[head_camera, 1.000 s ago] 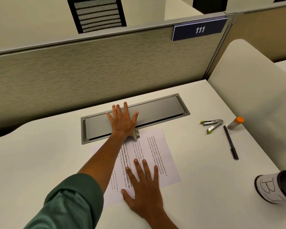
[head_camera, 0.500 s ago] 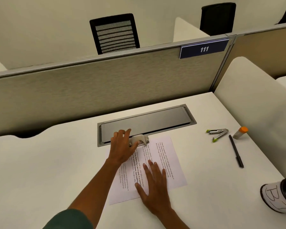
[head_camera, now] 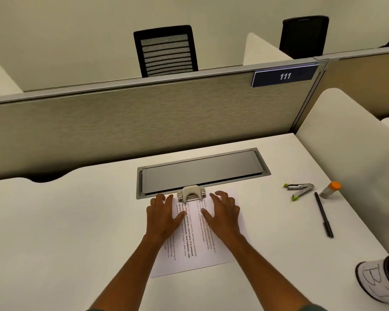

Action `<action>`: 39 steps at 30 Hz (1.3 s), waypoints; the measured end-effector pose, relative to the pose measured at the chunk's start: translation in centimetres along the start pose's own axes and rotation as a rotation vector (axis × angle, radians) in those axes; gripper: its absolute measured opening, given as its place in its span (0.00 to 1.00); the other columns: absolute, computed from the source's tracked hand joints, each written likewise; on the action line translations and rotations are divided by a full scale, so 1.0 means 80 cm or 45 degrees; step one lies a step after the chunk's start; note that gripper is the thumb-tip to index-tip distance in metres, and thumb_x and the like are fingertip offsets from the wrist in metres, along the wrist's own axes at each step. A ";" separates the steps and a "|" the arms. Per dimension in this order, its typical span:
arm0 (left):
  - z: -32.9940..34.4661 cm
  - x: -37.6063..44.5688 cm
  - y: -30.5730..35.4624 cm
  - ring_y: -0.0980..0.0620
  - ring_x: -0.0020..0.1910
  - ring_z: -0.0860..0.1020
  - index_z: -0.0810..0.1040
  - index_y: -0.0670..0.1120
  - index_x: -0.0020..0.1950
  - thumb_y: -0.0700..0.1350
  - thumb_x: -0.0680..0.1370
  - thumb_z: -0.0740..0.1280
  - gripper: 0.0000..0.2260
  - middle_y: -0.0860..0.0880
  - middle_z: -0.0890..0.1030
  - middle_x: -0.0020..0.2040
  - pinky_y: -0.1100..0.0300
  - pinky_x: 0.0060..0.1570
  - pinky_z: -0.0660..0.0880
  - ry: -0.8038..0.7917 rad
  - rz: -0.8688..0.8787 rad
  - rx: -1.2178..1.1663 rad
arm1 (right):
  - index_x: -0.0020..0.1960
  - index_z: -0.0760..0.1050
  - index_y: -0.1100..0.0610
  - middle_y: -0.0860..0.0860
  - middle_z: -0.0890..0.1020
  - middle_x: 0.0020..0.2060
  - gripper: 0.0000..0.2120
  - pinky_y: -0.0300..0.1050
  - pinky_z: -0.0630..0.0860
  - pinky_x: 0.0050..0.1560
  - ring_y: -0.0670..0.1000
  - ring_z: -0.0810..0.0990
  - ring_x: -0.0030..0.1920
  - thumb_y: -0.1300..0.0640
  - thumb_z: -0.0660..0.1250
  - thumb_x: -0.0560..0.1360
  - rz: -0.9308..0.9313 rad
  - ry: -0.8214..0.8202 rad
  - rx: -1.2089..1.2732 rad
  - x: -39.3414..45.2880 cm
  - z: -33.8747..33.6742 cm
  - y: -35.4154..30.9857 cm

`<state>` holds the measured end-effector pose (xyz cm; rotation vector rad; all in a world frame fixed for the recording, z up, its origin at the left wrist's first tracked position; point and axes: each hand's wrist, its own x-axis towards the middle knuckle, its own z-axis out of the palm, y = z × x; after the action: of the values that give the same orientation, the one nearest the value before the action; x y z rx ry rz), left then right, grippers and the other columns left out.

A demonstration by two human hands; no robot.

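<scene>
White desk (head_camera: 76, 221) in a study carrel, backed by a beige partition (head_camera: 144, 122) bearing a blue sign (head_camera: 285, 75) that reads 111. Beyond it we note a mesh chair (head_camera: 166, 50) and a solid chair (head_camera: 304, 34), both black. On our right a white divider (head_camera: 346, 142) closes off the desk. Set flush in the desk: a grey lid (head_camera: 202, 169), shut. Just on the near side of it we list the paper (head_camera: 198, 250) — one printed sheet, lying flat, its text running away from us. The punch (head_camera: 191, 193), beige, sits at the middle of the sheet's far edge and overlaps the lid's frame; we cannot tell whether the edge is inside its slot. The left hand (head_camera: 164, 215) rests palm down on the left part of the paper, fingertips just beside the punch. The right hand (head_camera: 225, 213) rests likewise on the right part, a little apart from the punch. Both have loosely bent fingers and grasp nothing; the thumbs point inward, well short of touching. Further right, well apart from the sheet: a metal tool (head_camera: 299, 189) with green tips, an orange-capped tube (head_camera: 330, 189) and a black pen (head_camera: 323, 215) — the pen near both, touching neither. At the lower right edge is a cup (head_camera: 377, 281) with handwriting on it, partly cut off.
</scene>
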<state>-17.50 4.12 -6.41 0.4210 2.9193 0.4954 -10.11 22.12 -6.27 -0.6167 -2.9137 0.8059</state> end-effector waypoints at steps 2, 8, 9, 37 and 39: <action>0.003 0.003 0.000 0.46 0.66 0.68 0.68 0.50 0.70 0.69 0.68 0.57 0.36 0.46 0.69 0.68 0.49 0.64 0.66 0.005 -0.003 0.012 | 0.72 0.65 0.49 0.49 0.64 0.72 0.30 0.52 0.61 0.67 0.52 0.63 0.69 0.38 0.63 0.74 -0.024 -0.096 -0.121 0.019 0.000 0.005; 0.011 0.011 -0.001 0.46 0.64 0.68 0.71 0.50 0.67 0.68 0.70 0.59 0.32 0.46 0.70 0.66 0.48 0.62 0.68 0.063 -0.004 -0.029 | 0.71 0.64 0.49 0.50 0.62 0.73 0.31 0.52 0.61 0.66 0.53 0.63 0.70 0.34 0.60 0.74 -0.084 -0.205 -0.289 0.049 0.006 0.010; 0.011 0.012 0.000 0.46 0.64 0.69 0.72 0.50 0.66 0.68 0.70 0.60 0.32 0.46 0.70 0.66 0.48 0.62 0.68 0.068 -0.001 -0.031 | 0.71 0.65 0.50 0.50 0.63 0.72 0.30 0.52 0.61 0.66 0.53 0.63 0.69 0.34 0.60 0.75 -0.092 -0.193 -0.288 0.051 0.006 0.011; 0.025 0.000 0.002 0.43 0.62 0.71 0.79 0.48 0.55 0.63 0.74 0.60 0.21 0.44 0.75 0.63 0.45 0.59 0.68 0.219 0.032 0.064 | 0.64 0.73 0.50 0.51 0.72 0.64 0.23 0.49 0.65 0.61 0.51 0.70 0.62 0.38 0.61 0.76 -0.046 -0.039 -0.277 0.037 0.017 0.011; 0.029 -0.008 0.001 0.43 0.61 0.72 0.79 0.48 0.54 0.61 0.75 0.65 0.18 0.44 0.75 0.63 0.45 0.58 0.69 0.242 0.035 0.088 | 0.64 0.73 0.50 0.51 0.71 0.64 0.23 0.49 0.65 0.61 0.51 0.70 0.62 0.38 0.61 0.76 -0.042 -0.039 -0.256 0.028 0.018 0.011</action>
<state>-16.45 4.72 -8.48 0.4464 3.1249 0.4636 -12.10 23.01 -8.08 -0.5733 -3.0480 0.5269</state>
